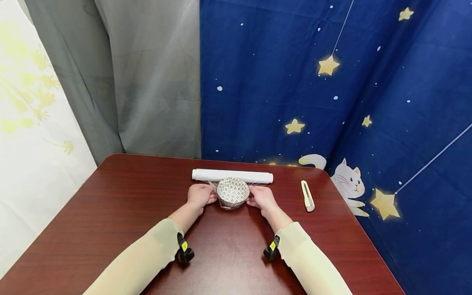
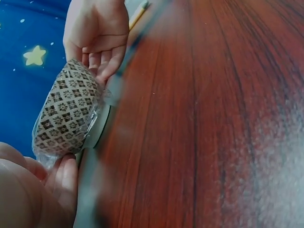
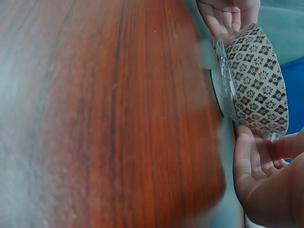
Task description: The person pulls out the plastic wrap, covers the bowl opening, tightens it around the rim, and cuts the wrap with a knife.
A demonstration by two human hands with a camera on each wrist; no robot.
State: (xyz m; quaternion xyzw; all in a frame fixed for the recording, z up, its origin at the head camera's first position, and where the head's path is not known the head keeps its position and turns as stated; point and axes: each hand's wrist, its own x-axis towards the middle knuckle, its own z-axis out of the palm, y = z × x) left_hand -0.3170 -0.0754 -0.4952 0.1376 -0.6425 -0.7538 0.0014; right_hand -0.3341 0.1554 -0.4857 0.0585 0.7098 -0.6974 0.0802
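A bowl (image 1: 233, 192) with a brown diamond-and-flower pattern stands between the two hands. Clear cling film (image 3: 228, 80) lies crinkled around it, and wisps of film stick out on both sides in the head view. At the bowl's left side my left hand (image 1: 201, 195) pinches the film between thumb and fingers. My right hand (image 1: 263, 198) does the same on the right side, its thumb on the far side of the fingers. In both wrist views the fingertips sit close against the bowl's wall, partly hidden by film and bowl.
A white roll (image 1: 254, 177) lies crosswise just behind the bowl. Off to the right is a pale utility knife (image 1: 307, 196), its blade not visible. The dark red wooden table (image 1: 125, 196) meets grey and blue curtains (image 1: 258, 82) at its back edge.
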